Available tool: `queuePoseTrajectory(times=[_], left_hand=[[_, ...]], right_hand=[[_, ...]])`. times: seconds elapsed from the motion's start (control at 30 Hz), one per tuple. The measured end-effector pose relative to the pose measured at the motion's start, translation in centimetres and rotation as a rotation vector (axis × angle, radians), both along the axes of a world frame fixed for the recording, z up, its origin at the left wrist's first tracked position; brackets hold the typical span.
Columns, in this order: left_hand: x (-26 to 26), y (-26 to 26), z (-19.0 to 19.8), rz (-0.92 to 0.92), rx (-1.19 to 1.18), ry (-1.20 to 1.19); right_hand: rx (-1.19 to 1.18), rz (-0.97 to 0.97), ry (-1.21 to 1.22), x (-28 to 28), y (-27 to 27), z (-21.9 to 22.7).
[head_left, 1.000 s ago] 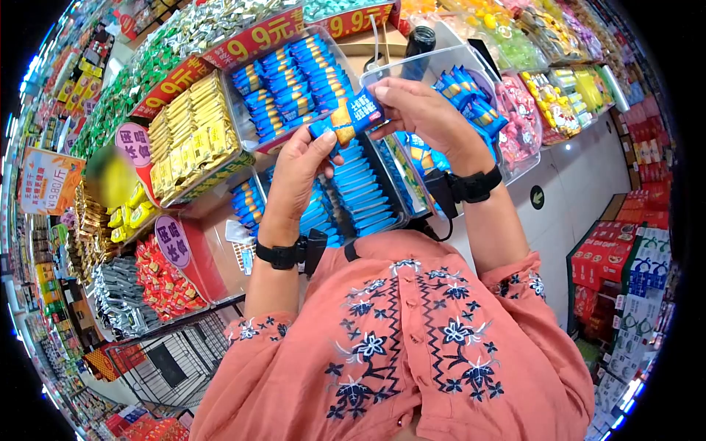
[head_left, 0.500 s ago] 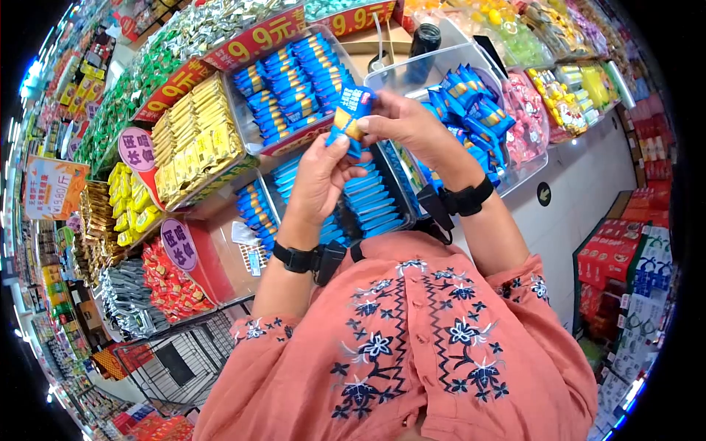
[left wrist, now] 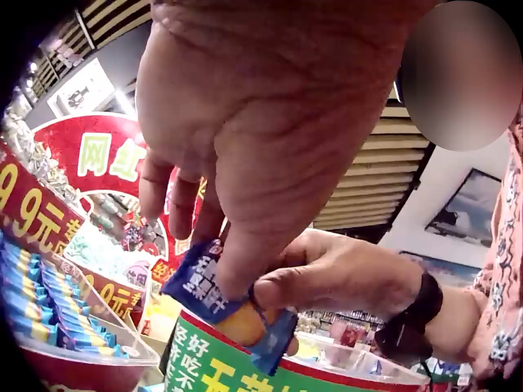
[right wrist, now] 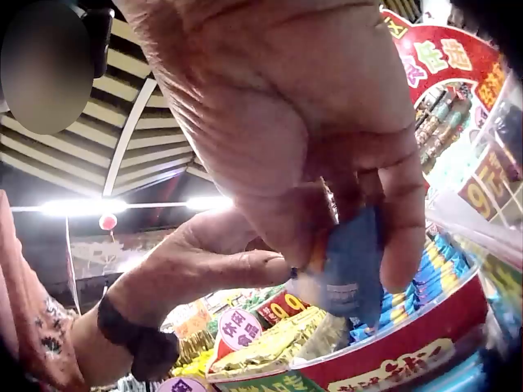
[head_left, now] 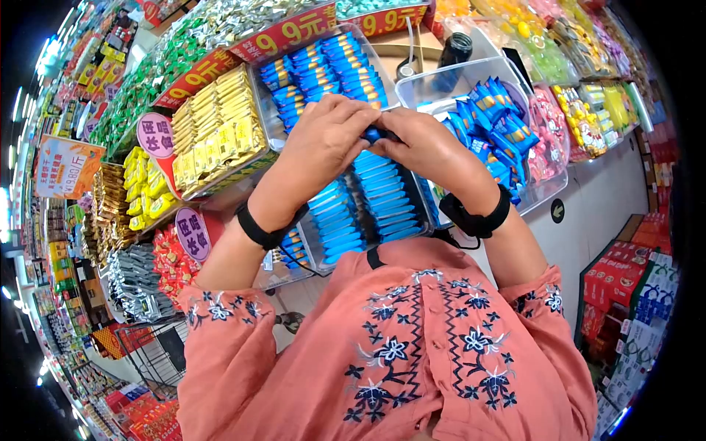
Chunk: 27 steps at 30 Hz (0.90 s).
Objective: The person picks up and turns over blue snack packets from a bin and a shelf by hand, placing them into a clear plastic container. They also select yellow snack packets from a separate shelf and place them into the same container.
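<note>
Between both hands is a small blue biscuit packet (left wrist: 200, 287) with white lettering and a golden biscuit picture. The left hand (head_left: 323, 140) pinches one end between thumb and fingers, its back covering most of the packet in the head view. From the other side, the right hand (head_left: 434, 147) grips the packet, thumb close to the left thumb. The right wrist view shows a plain blue face of the packet (right wrist: 355, 265) under the right fingers. Below the hands, rows of slim blue packets (head_left: 386, 195) stand in a tray.
Beyond the hands is a bin of blue-and-gold packets (head_left: 320, 66), with yellow packets (head_left: 217, 147) to its left. A clear plastic bin (head_left: 540, 192) of loose blue packets stands at right. A dark bottle (head_left: 457, 48) is behind it. A wire cart (head_left: 151, 356) stands lower left.
The packet was held up flat, then turned more upright, its printed face toward the head camera. Now the left hand has rolled over it, hiding most of it, and the hands have come together.
</note>
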<state>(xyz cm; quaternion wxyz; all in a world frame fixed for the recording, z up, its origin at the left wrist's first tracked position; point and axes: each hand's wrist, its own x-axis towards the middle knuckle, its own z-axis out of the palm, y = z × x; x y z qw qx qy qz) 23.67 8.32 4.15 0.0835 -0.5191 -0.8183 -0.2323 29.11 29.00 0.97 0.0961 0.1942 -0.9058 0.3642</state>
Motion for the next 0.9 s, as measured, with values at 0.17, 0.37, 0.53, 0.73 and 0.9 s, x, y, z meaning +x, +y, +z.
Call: queuePoseTrajectory(times=[0.17, 0.37, 0.53, 0.73, 0.9], left_hand=[[-1.1, 0.2, -0.7, -0.054, -0.168, -0.072], [-4.6, -1.3, -3.5, -0.035, -0.120, -0.266], [-13.3, -6.2, -4.3, 0.318, -0.133, -0.322], [-20.0, -9.0, -9.2, 0.550, -0.214, 0.028], [-21.5, -8.6, -11.1, 0.627, -0.317, 0.099]], right_hand=[[0.045, -0.001, -0.096, 0.0, -0.3, 1.0], [-0.186, -0.055, -0.010, -0.6, -0.3, 0.0], [-0.316, -0.112, -0.189, -0.8, 0.5, 0.6], [-0.344, -0.074, -0.217, -0.8, 0.1, 0.2], [-0.312, -0.077, -0.239, -0.8, 0.5, 0.5]])
